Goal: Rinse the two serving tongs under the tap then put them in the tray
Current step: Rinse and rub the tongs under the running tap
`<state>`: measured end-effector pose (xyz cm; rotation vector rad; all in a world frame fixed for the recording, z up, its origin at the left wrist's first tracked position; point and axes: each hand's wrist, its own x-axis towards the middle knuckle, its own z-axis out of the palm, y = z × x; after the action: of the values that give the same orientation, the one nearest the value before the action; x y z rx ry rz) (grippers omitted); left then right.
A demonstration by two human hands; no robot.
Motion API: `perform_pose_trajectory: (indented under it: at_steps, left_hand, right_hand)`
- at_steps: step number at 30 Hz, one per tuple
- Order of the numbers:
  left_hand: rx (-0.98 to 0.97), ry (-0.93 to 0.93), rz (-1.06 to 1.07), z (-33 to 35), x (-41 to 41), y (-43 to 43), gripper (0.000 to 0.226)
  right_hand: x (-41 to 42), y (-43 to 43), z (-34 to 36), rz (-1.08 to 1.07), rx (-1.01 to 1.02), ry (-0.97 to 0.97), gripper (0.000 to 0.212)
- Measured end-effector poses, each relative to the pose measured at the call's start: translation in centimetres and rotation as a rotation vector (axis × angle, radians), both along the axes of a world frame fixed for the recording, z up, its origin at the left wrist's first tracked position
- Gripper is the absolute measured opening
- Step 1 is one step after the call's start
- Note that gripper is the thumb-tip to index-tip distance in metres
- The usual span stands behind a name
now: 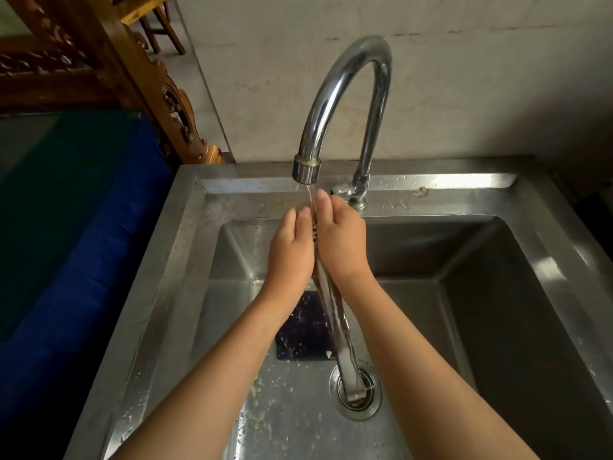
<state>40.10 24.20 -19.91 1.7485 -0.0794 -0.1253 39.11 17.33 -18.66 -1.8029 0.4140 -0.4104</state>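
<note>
Basically, over the sink (185, 260), tongs (335, 313) run lengthwise away from the body: working end up under the tap (306, 171) stream, hinge end over the drain (356, 390). Left hand (292, 250) and right hand (341, 240) press flat on either side, equally near. No tray visible.

steel sink basin (497, 260), wet, rim spattered with droplets and pale food bits. round drain (371, 398) at basin floor, dark square mat (302, 330) lying flat just left of it, speckled with crumbs. more crumbs on the floor of the basin near front left. blue cloth (83, 260) over surface left of sink. carved wooden furniture (139, 71) behind it, wooden chair (156, 21) further back. plain grey wall (464, 78) behind sink
</note>
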Motion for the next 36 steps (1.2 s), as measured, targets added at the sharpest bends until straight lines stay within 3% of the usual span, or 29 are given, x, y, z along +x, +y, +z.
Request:
perform_pose_trajectory:
  at_steps: [4, 11, 14, 19, 28, 36]
  left_hand:
    - [-0.072, -0.017, 0.053, 0.3, -0.4, 0.1, 0.036]
    - [-0.13, 0.037, 0.203, 1.1, 2.0, -0.3, 0.039]
    - [-0.037, -0.041, 0.137, 0.3, 0.4, -0.3, 0.029]
    - [-0.017, -0.045, 0.079, -0.6, -1.6, 0.3, 0.035]
    - [-0.103, -0.045, 0.164, 0.8, 1.5, -0.5, 0.035]
    - [-0.141, -0.018, 0.109, -1.0, -1.3, 0.0, 0.036]
  right_hand:
    - [0.0, 0.0, 0.1, -0.004, 0.076, 0.035, 0.05]
    - [-1.0, 0.6, -0.2, 0.223, 0.041, -0.025, 0.02]
    - [-0.4, 0.4, 0.1, 0.115, -0.051, -0.042, 0.028]
    - [0.1, 0.1, 0.2, 0.004, 0.071, -0.032, 0.047]
    - [-0.7, 0.8, -0.2, 0.013, -0.056, -0.013, 0.045]
    - [-0.4, 0.2, 0.3, 0.005, 0.012, -0.032, 0.048]
